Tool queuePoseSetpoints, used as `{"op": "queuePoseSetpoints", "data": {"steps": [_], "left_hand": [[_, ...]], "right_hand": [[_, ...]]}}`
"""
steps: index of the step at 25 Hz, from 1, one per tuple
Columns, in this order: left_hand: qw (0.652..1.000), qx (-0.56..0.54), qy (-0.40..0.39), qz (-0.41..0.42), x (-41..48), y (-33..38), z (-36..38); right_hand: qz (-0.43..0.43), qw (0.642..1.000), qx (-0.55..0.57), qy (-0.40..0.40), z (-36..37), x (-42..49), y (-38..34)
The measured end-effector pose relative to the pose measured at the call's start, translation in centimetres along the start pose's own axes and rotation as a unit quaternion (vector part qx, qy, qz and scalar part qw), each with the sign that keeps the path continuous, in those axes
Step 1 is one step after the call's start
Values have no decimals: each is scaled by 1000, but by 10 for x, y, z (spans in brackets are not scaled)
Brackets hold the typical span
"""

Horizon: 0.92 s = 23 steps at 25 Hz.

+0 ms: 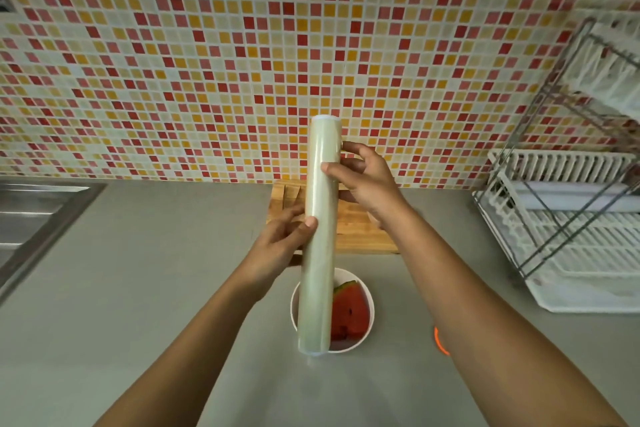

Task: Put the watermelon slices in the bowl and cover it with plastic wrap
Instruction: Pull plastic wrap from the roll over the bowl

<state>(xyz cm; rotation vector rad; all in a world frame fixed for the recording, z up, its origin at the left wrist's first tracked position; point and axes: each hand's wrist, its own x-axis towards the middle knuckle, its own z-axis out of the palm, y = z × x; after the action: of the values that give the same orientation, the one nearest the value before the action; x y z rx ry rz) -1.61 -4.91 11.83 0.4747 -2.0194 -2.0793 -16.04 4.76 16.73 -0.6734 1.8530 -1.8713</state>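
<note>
A long roll of plastic wrap point(320, 236) is held upright in the air above the counter, in the middle of the view. My left hand point(282, 239) grips its lower half, thumb across the front. My right hand point(363, 180) pinches the upper part with thumb and fingertips at the roll's right side. Below it a white bowl point(367, 329) stands on the grey counter with red watermelon slices point(349, 314) in it. The roll hides the bowl's left half.
A wooden cutting board point(360, 229) lies behind the bowl against the tiled wall. A white dish rack point(568, 218) stands at the right. A steel sink point(31, 211) is at the left. An orange object point(440, 341) peeks out beside my right forearm.
</note>
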Motion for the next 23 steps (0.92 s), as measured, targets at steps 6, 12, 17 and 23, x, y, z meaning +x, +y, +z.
{"op": "queuePoseSetpoints", "data": {"steps": [6,12,17,23], "left_hand": [[991,30,75,102,0,5,8],[961,152,180,143,-4,0,28],[958,99,199,183,-10,5,32],[956,86,211,185,-5,12,20]], "right_hand": [[-116,985,78,105,13,-12,-3],[-159,973,35,164,21,-15,-20],[-117,976,54,177,26,-17,-30],[-93,993,62,36,28,-33,-21]]}}
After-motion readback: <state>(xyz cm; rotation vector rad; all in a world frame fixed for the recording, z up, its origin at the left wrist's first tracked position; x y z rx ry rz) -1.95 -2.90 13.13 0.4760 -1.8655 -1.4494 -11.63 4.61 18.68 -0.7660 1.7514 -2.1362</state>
